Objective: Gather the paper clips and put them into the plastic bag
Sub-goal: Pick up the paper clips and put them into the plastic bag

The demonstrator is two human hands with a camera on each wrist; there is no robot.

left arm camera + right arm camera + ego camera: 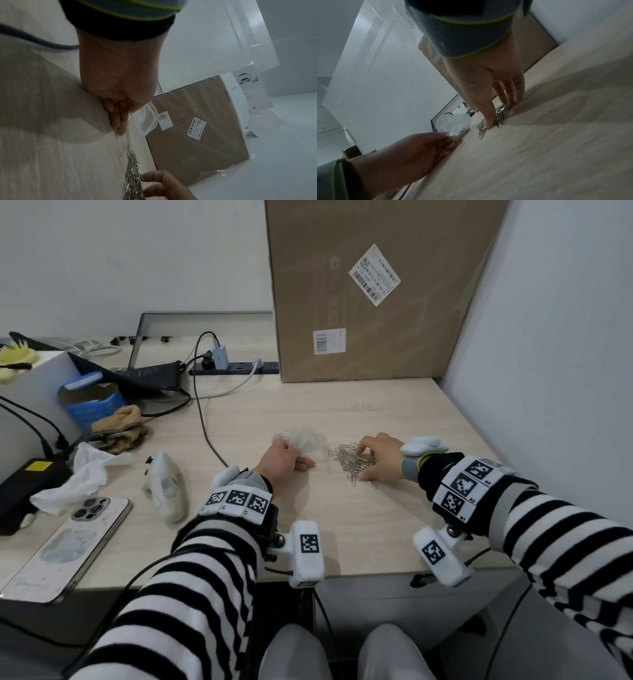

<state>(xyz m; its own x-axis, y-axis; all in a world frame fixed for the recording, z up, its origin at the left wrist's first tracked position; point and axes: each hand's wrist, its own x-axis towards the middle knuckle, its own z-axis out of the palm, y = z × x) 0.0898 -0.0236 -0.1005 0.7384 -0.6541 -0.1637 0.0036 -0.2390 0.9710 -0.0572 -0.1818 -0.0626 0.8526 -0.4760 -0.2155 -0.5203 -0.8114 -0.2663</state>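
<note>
The paper clips (352,462) are seen as a loose silver heap on the pale wooden counter (394,518), a little right of the middle and well back from its near edge. The heap is covered from the right by the right hand (380,457): its grip is spread, with the thumb laid on the near side of the heap and the fingers (510,92) set down on the far side, so that the clips are touched and bracketed but none is seen lifted.

Just left of the heap the plastic bag (303,441) lies crumpled on the counter, clear and thin. It is held by the left hand (281,458), whose grip is pressed together, the fingers curled against the thumb and pinching the bag's near edge while the hand's side rests on the counter. From the right wrist view a few clips appear to show through the bag's film.

Bare counter is left in front of both hands as far as the near edge. Behind the heap a tall cardboard box (376,289) stands upright on the counter, and a wall (548,337) closes off the right side. To the left, a dark cable (205,422) runs past the left hand, and beyond it lie a crumpled tissue (78,477) and a phone (65,546) face down.
</note>
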